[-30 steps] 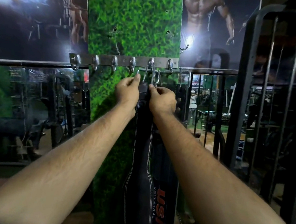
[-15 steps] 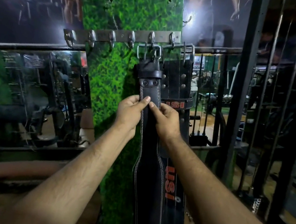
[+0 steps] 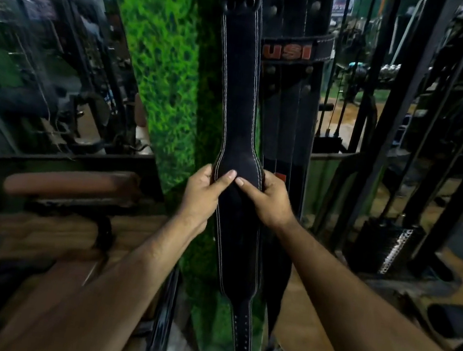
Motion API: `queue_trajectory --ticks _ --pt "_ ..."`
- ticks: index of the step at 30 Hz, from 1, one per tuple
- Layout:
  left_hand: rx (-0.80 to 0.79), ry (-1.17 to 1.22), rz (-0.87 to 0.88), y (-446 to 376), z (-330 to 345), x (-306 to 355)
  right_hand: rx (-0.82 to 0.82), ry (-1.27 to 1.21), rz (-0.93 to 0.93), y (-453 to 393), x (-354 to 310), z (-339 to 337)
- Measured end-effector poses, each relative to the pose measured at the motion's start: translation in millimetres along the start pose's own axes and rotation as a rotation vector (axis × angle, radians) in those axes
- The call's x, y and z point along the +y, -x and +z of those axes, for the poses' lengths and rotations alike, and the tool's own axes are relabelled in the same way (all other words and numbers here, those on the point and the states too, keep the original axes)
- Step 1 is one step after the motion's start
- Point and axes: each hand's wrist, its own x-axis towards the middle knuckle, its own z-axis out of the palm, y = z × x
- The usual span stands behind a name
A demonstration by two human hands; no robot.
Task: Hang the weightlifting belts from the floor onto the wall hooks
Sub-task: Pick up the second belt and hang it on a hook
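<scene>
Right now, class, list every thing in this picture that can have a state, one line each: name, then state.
front belt: hanging upright, unbuckled, gripped at its wide part by both hands.
USI belts: hanging behind the front belt, a lettered strap wrapped round them.
left hand: fingers curled round the belt's left edge, thumb on its face.
right hand: fingers curled round the belt's right edge, thumb on its face.
hooks: out of view.

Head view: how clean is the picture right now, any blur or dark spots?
Head view: dim overall; black belt and both hands, left and right, fairly sharp; forearms and lower-left corner smeared; wide-angle bending at edges; hooks out of frame.
</scene>
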Motion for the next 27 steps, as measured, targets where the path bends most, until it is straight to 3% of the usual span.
queue_trajectory --ticks 9,14,27 --pt "-0.027 -0.178 -0.166 25 -19 -74 -0.091 0.051 0.229 47 75 6" --pt "0.047 -0.312 -0.300 48 -39 -143 -0.048 0.115 0.313 97 132 15" --pt "-0.003 -0.389 -0.518 161 -69 -222 -0.138 0.211 0.604 209 174 28"
